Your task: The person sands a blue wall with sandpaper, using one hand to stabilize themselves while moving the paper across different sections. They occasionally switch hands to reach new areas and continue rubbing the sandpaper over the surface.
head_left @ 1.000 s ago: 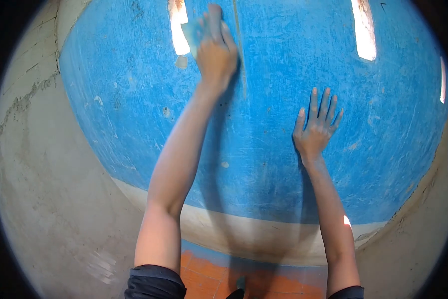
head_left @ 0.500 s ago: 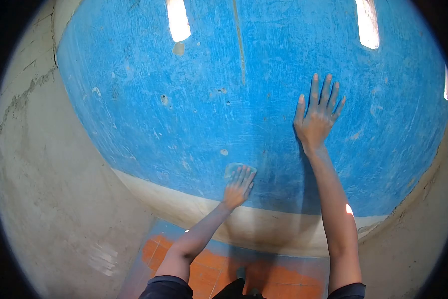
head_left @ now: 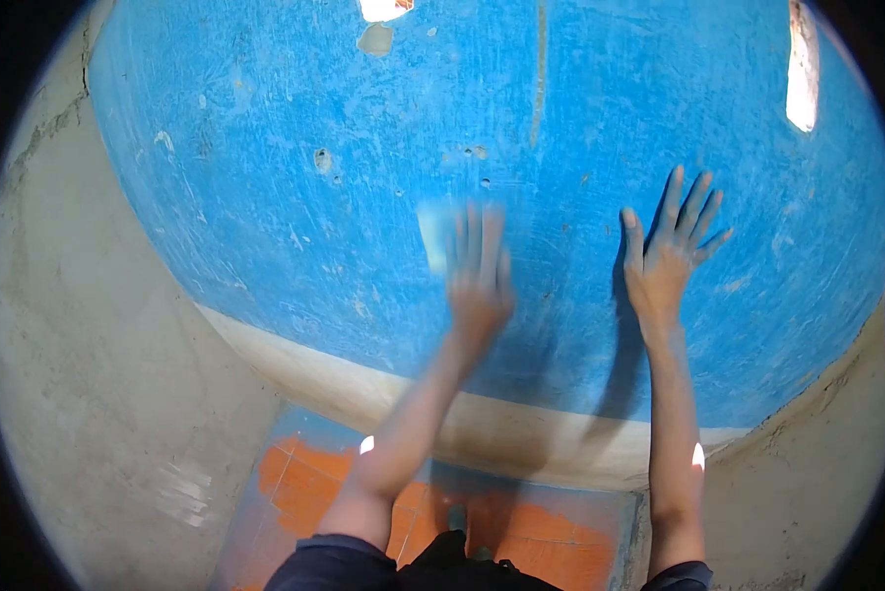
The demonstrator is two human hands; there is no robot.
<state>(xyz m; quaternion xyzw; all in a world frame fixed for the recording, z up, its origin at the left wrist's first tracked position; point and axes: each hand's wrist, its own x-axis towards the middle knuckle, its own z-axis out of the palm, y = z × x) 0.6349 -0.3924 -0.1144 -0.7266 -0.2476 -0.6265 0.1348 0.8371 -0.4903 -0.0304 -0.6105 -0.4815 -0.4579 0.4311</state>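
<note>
My left hand (head_left: 479, 281), blurred by motion, presses a pale sheet that looks like sandpaper (head_left: 431, 236) against the blue wall (head_left: 295, 256). Its fingers lie over the sheet and hide much of it; a light edge shows on their left. Farther right, my right hand (head_left: 662, 264) has its fingers spread and holds nothing; it rests at the wall surface. Bluish dust coats both hands. Chips, small holes and pale scuffs mark the blue paint around them.
A cream band (head_left: 334, 369) runs below the blue paint. Bare grey walls (head_left: 88, 325) stand on both sides. Orange floor tiles (head_left: 309, 492) with dusty blue edges lie underfoot. Bright patches of light (head_left: 802, 79) fall on the upper wall.
My left hand has moved up the wall with the sheet, from near the cream band. My right hand stays spread at the wall, and the view has shifted.
</note>
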